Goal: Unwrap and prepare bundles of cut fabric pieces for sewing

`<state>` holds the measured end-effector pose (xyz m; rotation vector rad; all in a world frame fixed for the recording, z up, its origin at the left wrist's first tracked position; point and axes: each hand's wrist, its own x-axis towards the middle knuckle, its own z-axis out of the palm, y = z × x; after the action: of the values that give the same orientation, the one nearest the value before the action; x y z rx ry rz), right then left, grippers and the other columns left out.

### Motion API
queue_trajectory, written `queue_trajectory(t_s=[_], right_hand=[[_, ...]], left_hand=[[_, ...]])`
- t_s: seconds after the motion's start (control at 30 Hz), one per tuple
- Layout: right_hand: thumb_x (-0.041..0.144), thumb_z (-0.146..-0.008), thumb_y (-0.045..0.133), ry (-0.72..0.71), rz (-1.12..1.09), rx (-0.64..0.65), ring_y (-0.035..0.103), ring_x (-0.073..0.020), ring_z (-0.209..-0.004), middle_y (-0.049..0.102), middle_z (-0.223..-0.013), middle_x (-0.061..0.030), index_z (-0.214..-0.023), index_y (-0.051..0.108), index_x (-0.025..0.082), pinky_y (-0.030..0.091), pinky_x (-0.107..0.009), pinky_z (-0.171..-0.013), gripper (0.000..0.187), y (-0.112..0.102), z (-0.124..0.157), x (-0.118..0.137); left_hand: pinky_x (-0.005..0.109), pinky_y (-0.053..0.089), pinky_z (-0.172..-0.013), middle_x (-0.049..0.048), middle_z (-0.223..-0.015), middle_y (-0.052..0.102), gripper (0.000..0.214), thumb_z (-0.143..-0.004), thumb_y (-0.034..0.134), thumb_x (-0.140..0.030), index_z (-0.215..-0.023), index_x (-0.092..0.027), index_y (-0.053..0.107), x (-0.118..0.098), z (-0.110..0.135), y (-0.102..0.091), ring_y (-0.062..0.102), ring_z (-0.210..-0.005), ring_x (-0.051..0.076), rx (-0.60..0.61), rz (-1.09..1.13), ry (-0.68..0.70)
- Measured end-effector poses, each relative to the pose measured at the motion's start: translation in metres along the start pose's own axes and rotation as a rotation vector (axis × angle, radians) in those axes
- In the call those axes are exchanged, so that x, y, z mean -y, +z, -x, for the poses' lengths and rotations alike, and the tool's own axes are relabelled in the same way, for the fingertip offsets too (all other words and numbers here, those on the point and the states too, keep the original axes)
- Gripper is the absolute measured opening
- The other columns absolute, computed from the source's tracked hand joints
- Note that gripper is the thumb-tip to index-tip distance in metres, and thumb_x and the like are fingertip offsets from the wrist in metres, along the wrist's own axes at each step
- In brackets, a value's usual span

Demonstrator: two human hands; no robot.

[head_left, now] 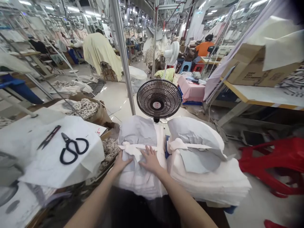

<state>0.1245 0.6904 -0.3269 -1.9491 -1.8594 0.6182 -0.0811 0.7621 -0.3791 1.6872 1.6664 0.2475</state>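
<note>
The bare left forearm [93, 201] and right forearm [182, 202] reach forward, with the left hand [121, 163] and right hand [150, 160] palm-down, spread open, just apart.

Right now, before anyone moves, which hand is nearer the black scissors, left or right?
Left. The left hand rests on the white cloth stack, closest to the scissors, which lie off to its left. The right hand rests on the same stack, farther away.

Scissors [74, 148] lie left of the fabric stacks [142, 186] (fan [159, 98] behind).
</note>
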Motion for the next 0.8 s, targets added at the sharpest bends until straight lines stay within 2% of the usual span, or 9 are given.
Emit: queue_trajectory(t_s=[0.07,0.13,0.2,0.27,0.37,0.47,0.57,0.67,0.8], right_hand=[[0.041,-0.072,0.058,0.02,0.09,0.004,0.015,-0.0329,-0.133,0.023,-0.145,-0.0071,-0.13,0.041,0.028,0.014,-0.05,-0.105,0.063,0.013,0.02,-0.007],[0.041,-0.076,0.054,0.026,0.126,-0.019,0.015,-0.0301,-0.133,0.022,-0.145,-0.0081,-0.133,0.037,0.025,0.016,-0.046,-0.106,0.061,0.02,0.038,-0.02],[0.043,-0.079,0.051,0.023,0.142,-0.022,0.017,-0.0289,-0.133,0.024,-0.144,-0.01,-0.133,0.038,0.022,0.018,-0.043,-0.106,0.059,0.019,0.048,-0.03],[0.043,-0.078,0.051,0.033,0.148,-0.014,0.022,-0.0294,-0.131,0.028,-0.142,-0.0118,-0.13,0.043,0.02,0.02,-0.043,-0.105,0.057,0.012,0.047,-0.031],[0.036,-0.078,0.052,0.081,0.139,-0.05,0.039,-0.0277,-0.12,0.047,-0.127,-0.0142,-0.116,0.055,0.015,0.029,-0.039,-0.1,0.044,-0.005,0.027,-0.008],[0.035,-0.081,0.048,0.0,0.117,-0.121,0.047,-0.0232,-0.11,0.056,-0.115,-0.0114,-0.111,0.055,0.015,0.033,-0.033,-0.095,0.037,-0.015,-0.006,0.03],[0.036,-0.08,0.05,0.005,0.142,0.029,0.049,-0.0259,-0.106,0.057,-0.11,-0.0151,-0.114,0.051,0.012,0.035,-0.035,-0.09,0.042,-0.01,-0.034,0.058],[0.026,-0.083,0.045,0.089,0.154,0.171,0.057,-0.0268,-0.094,0.061,-0.098,-0.0194,-0.103,0.056,0.007,0.039,-0.036,-0.081,0.03,0.004,-0.044,0.062],[0.023,-0.084,0.044,0.009,0.035,0.284,0.059,-0.0191,-0.084,0.066,-0.09,-0.0094,-0.089,0.062,0.014,0.04,-0.027,-0.075,0.021,0.009,-0.028,0.054]], left_hand=[[0.037,0.03,-0.1,0.0182,-0.133,0.038,0.095,-0.062,0.066,-0.048,-0.137,-0.011,0.021,-0.001,0.004,0.007,0.036,-0.123,0.029,-0.006,-0.017,0.049],[0.036,0.028,-0.102,0.0185,-0.134,0.035,0.096,-0.062,0.065,-0.049,-0.138,-0.01,0.019,-0.002,0.007,0.01,0.033,-0.125,0.029,-0.01,-0.018,0.12],[0.034,0.028,-0.102,0.0178,-0.136,0.033,0.096,-0.064,0.064,-0.049,-0.139,-0.01,0.017,-0.004,0.008,0.009,0.032,-0.126,0.027,0.004,-0.013,0.174],[0.035,0.029,-0.102,0.0183,-0.136,0.032,0.096,-0.065,0.063,-0.05,-0.139,-0.011,0.016,-0.007,0.012,0.005,0.032,-0.125,0.027,0.023,-0.045,0.164],[0.046,0.028,-0.1,0.0194,-0.14,0.025,0.088,-0.069,0.058,-0.051,-0.139,-0.016,0.019,-0.016,0.029,0.001,0.026,-0.128,0.033,-0.033,-0.186,0.05],[0.058,0.025,-0.096,0.0113,-0.147,0.014,0.062,-0.082,0.044,-0.04,-0.138,-0.025,0.023,-0.027,0.053,0.007,0.01,-0.133,0.034,-0.098,-0.335,0.113],[0.061,0.023,-0.096,0.003,-0.148,0.013,0.052,-0.087,0.03,-0.025,-0.138,-0.031,0.024,-0.031,0.072,0.015,0.005,-0.135,0.028,-0.004,-0.396,0.232],[0.061,0.026,-0.094,0.001,-0.148,0.014,0.051,-0.086,0.027,-0.023,-0.136,-0.031,0.027,-0.027,0.079,0.015,0.008,-0.135,0.026,0.047,-0.371,0.231],[0.063,0.028,-0.092,0.0002,-0.147,0.016,0.052,-0.084,0.031,-0.022,-0.136,-0.031,0.029,-0.021,0.078,0.011,0.012,-0.134,0.027,0.107,-0.364,0.261]])
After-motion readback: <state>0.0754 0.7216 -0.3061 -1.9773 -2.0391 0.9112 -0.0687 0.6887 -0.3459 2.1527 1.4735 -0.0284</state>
